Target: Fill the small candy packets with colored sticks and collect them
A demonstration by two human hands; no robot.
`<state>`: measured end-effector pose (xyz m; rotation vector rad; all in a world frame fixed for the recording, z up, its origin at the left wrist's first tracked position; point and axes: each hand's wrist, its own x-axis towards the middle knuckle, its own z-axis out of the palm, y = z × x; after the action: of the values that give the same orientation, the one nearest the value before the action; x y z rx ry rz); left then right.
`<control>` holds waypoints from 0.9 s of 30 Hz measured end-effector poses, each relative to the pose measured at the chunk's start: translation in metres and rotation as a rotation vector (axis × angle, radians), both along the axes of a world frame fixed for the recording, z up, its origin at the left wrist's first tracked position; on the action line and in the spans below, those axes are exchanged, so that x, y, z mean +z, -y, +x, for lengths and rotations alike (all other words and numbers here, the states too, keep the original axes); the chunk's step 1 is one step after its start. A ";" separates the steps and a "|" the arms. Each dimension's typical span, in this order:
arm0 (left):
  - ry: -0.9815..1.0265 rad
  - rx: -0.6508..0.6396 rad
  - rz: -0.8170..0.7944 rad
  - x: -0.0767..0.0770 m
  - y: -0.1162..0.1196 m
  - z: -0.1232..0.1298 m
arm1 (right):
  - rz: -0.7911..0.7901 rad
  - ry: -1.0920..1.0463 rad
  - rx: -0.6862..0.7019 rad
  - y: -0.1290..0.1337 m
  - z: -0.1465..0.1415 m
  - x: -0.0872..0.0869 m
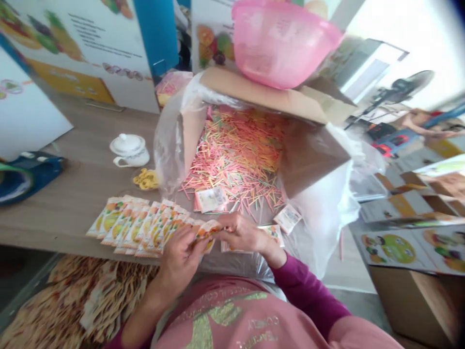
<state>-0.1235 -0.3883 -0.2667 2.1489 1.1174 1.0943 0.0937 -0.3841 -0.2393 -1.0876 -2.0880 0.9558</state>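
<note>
Near the lower middle of the frame, your left hand [179,257] and right hand [243,232] meet over a small printed packet [208,229]. Your left grip is closed on it between thumb and fingers, and your right grip pinches its right end, though your fingers partly hide it. Just left of your left hand, a row of similar packets [136,225] lies overlapping along the front of the bench [82,194]. Beyond your hands, at the centre, a cardboard box [261,94] lined with clear plastic lies open towards you, with thin coloured sticks [236,145] heaped inside and spilling forward. One bundle [211,198] lies on the near edge of that heap, and another [288,218] is to its right, near your right wrist. A pink bowl [279,46] sits over the box's back edge at upper centre. Left of the box stand a white lidded cup [131,151] and, just below it, some yellow bands [146,179]; a blue tape dispenser [32,172] is at the far left.
</note>
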 end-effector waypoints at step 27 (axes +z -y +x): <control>-0.878 -0.119 0.158 0.002 -0.112 0.065 | -0.113 0.998 -0.919 -0.142 0.143 -0.019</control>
<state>-0.0582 -0.2762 -0.2647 2.8744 1.2321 0.1383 0.2366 -0.2419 -0.2583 -2.6161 -1.7424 0.0185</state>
